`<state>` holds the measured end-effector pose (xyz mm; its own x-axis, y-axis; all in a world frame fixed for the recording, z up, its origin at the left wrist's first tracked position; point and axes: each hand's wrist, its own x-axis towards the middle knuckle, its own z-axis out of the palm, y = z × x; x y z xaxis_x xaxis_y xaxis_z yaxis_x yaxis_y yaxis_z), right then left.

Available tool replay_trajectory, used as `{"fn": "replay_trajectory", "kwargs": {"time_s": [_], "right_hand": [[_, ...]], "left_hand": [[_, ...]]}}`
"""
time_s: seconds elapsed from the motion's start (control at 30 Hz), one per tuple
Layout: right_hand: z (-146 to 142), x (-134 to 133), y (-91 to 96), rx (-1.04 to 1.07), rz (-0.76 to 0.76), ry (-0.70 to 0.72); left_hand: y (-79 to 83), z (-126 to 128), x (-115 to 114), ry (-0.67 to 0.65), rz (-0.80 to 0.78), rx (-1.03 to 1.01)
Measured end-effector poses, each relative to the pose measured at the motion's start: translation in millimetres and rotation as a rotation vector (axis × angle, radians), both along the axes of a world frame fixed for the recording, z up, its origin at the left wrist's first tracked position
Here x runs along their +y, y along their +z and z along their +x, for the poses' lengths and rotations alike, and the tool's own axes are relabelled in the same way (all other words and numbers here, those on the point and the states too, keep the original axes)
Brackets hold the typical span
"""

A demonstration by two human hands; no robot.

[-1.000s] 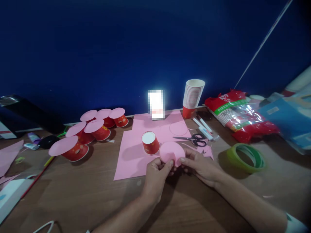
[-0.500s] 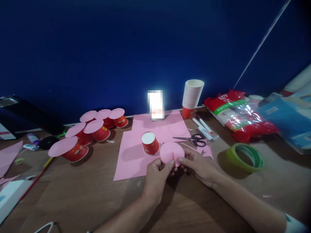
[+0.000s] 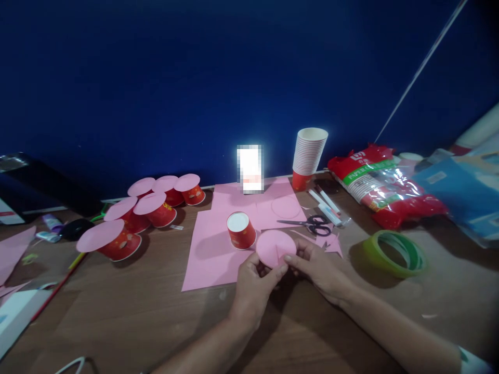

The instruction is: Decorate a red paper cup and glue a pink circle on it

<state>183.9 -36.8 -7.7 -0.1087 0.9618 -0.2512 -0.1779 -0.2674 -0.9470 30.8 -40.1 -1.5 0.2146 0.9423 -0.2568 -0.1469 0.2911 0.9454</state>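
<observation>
Both my hands hold a pink paper circle (image 3: 273, 246) with a slit cut to its middle, just above the wooden table. My left hand (image 3: 253, 283) pinches its lower left edge. My right hand (image 3: 317, 267) pinches the lower right edge beside the slit. An upturned red paper cup (image 3: 240, 230) stands on a pink paper sheet (image 3: 210, 254) right behind the circle. Black-handled scissors (image 3: 312, 224) lie to the right of the cup.
Several red cups capped with pink discs (image 3: 132, 215) lie at the left. A stack of paper cups (image 3: 307, 156), pens (image 3: 325, 205), a red cup packet (image 3: 384, 187) and a green tape roll (image 3: 393, 253) sit at the right. A blue wall stands behind.
The circle has turned slightly in my fingers and its slit edges now lie closer together. My hands stay in nearly the same place.
</observation>
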Motion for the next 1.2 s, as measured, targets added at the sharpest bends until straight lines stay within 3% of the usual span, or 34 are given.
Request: {"fn": "replay_trajectory", "kwargs": {"time_s": [0.2, 0.63, 1.07, 1.2], "right_hand": [[-0.1, -0.4, -1.8, -0.041, -0.01, 0.005], [-1.6, -4.7, 17.0, 0.166, -0.025, 0.04], [1.3, -5.7, 13.2, 0.205, -0.037, 0.04], [1.0, -5.3, 8.4, 0.24, -0.026, 0.041]], "left_hand": [[1.6, 0.1, 0.2, 0.014, -0.016, 0.01], [-0.2, 0.4, -0.2, -0.048, -0.025, -0.054], [3.1, 1.0, -1.8, -0.053, -0.039, -0.099], [4.8, 1.8, -1.1, -0.048, -0.05, -0.026]]}}
